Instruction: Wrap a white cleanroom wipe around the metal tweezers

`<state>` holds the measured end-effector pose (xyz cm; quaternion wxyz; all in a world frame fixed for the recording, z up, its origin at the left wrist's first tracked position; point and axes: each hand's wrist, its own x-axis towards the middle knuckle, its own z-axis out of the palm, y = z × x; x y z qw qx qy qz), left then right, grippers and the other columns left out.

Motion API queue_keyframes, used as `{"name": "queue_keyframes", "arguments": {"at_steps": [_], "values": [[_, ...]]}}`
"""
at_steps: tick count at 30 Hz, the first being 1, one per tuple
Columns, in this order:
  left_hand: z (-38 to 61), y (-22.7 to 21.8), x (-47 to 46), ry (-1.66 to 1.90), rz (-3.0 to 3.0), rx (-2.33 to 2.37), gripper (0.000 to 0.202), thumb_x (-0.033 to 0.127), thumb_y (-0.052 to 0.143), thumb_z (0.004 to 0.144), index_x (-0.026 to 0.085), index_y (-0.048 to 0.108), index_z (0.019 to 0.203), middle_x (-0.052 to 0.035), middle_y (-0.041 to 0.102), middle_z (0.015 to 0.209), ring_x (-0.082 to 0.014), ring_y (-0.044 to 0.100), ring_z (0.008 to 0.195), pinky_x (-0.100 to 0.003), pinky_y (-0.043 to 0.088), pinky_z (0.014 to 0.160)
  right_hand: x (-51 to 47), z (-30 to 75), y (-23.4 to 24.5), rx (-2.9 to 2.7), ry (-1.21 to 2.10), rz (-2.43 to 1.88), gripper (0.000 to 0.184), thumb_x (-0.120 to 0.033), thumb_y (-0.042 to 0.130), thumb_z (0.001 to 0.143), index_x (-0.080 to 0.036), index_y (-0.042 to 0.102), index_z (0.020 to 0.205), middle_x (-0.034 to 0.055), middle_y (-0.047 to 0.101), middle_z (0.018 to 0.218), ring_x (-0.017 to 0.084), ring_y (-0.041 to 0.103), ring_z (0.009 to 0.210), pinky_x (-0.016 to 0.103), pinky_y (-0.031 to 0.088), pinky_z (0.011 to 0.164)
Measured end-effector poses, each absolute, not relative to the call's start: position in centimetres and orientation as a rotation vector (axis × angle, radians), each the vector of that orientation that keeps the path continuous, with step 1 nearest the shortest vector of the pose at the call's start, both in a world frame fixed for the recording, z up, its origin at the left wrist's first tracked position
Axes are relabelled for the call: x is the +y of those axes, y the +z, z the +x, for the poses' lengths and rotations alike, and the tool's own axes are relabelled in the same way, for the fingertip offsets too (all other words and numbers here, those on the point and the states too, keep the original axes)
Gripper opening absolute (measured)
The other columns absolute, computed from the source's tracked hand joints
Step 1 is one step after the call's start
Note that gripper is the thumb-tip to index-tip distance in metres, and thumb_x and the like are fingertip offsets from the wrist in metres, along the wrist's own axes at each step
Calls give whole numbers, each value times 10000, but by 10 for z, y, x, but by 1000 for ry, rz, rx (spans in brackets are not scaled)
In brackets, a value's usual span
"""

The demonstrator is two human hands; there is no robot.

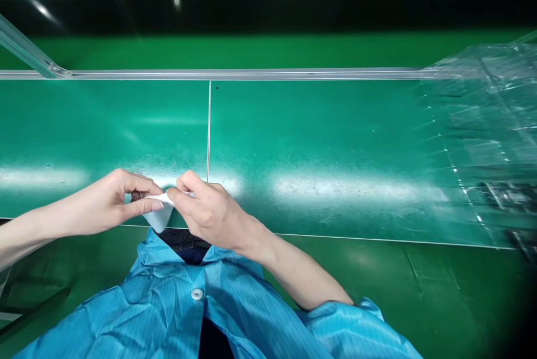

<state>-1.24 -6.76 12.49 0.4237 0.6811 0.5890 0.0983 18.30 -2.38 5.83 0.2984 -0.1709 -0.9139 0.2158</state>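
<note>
My left hand (128,202) pinches a small pale object (160,218) between thumb and fingers, near the front edge of the green table. The object has a white upper edge and a smooth, light bluish-white face hanging below it. I cannot make out its kind. Closed on the same white edge from the other side is my right hand (205,205), its thumb and fingertips almost meeting those of my left. Fingers cover much of the object's upper part.
A stack of clear plastic trays or sheets (495,118), blurred, takes up the table's right end, with dark parts (512,194) near its front. A metal rail (251,74) runs along the back edge of the green tabletop (314,124). A thin seam divides the surface.
</note>
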Motion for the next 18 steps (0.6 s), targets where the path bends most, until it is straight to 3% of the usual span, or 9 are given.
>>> {"name": "queue_keyframes", "arguments": {"at_steps": [2,7,12,15,18], "values": [[-7,122,-69,233,1796,1467,346,404,483,889,165,698,761,-28,624,640,-135,553,597,-219,454,568,-24,184,58,-2406,629,-454,217,-89,387,916,-117,566,796,12,419,801,74,303,573,216,302,499],[-3,121,-74,362,2103,1479,306,269,444,918,166,702,789,-27,642,648,-106,529,555,-215,420,560,-15,194,57,-2131,1077,-482,153,-191,491,916,-115,620,943,48,554,856,97,507,722,226,428,642],[-9,121,-78,465,2249,1495,218,173,488,887,135,685,803,-24,629,616,-96,494,523,-220,402,522,3,205,45,-1616,1500,-852,162,-229,540,856,-136,587,731,10,586,689,90,532,612,221,426,570],[-11,121,-79,495,2305,1489,174,144,508,874,119,670,816,-21,629,615,-93,486,525,-225,409,537,8,209,42,-1445,1542,-942,156,-266,547,849,-141,577,762,-5,572,657,86,521,575,223,442,570],[-11,122,-79,463,2349,1469,191,149,496,882,128,659,786,-19,626,610,-94,481,524,-227,404,538,1,207,51,-1612,1363,-744,166,-268,592,847,-124,618,926,54,636,865,124,591,786,269,483,736]]}}
